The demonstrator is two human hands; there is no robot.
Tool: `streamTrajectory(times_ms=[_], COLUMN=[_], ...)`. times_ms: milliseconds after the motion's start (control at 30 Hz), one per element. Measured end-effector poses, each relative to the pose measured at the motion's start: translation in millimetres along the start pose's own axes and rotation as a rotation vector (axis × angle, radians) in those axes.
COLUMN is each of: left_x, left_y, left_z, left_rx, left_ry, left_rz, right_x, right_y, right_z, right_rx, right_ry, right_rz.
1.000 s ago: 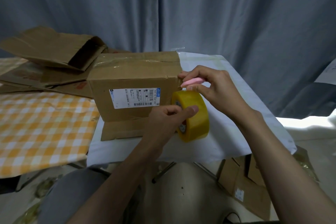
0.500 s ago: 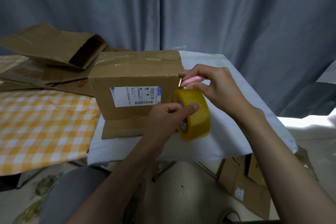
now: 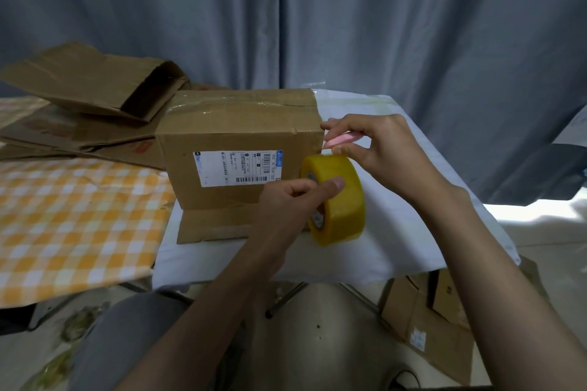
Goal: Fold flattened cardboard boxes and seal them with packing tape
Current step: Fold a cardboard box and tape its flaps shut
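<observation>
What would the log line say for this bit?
left hand grips tape roll | right hand pinches pink cutter | box taped

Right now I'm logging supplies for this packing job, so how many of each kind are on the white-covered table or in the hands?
Assembled cardboard box: 1
Yellow tape roll, gripped by the left hand: 1
Pink cutter, pinched by the right hand: 1
Total: 3
The flattened cardboard on the checked cloth beside it overlaps too much to count.
</observation>
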State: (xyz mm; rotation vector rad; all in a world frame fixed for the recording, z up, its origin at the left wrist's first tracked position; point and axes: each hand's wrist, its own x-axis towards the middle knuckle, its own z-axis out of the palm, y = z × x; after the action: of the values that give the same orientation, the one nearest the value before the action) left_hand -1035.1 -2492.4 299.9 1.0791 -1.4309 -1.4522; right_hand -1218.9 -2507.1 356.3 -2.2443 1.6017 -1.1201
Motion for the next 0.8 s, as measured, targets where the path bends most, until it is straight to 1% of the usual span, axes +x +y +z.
streamTrajectory(times_ms=[200,267,333,400,433,467,567,633,667,700,733,800], left_x=[2.2,2.8,2.5,2.3,2.0,1.9,2.9,3.2,3.1,3.0,2.7,2.0], left_y=[0.0,-0.4,-0.2,-0.6,-0.7,-0.8,-1.8,-2.2,-2.5,-2.8,-2.8,-1.7], left_z=[1.6,1.1,0.9,0.8,0.9,0.9,0.2,0.0,0.2,0.7,1.2,2.8], left_rx=[-0.033,-0.035,-0.043,-0.047,-0.046,-0.044,-0.039,-0.040,-0.040,-0.037,-0.033,-0.021], left_ry=[-0.003,-0.006,-0.003,-0.005,-0.008,-0.009,-0.013,-0.017,-0.015,-0.011,-0.005,-0.002], left_rz=[0.026,0.037,0.048,0.060,0.066,0.069,0.062,0.063,0.065,0.070,0.074,0.083], right_x=[-4.8,-7.9,-10.9,-14.0,-16.2,-20.0,-35.4,-43.4,-44.9,-43.6,-40.8,-32.3], right_y=[4.8,4.3,9.1,24.0,34.3,45.5,71.6,80.4,81.9,80.1,75.3,52.5], right_z=[-8.8,-11.6,-15.0,-15.2,-13.5,-10.5,2.9,7.5,8.7,10.0,11.3,13.6], right_rx=[0.018,0.084,0.192,0.231,0.194,0.142,0.046,-0.045,-0.088,-0.100,-0.044,0.226], right_ry=[0.050,0.074,0.135,0.211,0.223,0.197,-0.021,-0.137,-0.161,-0.153,-0.098,0.099], right_rz=[0.038,0.041,0.064,0.133,0.199,0.280,0.542,0.621,0.638,0.644,0.638,0.644])
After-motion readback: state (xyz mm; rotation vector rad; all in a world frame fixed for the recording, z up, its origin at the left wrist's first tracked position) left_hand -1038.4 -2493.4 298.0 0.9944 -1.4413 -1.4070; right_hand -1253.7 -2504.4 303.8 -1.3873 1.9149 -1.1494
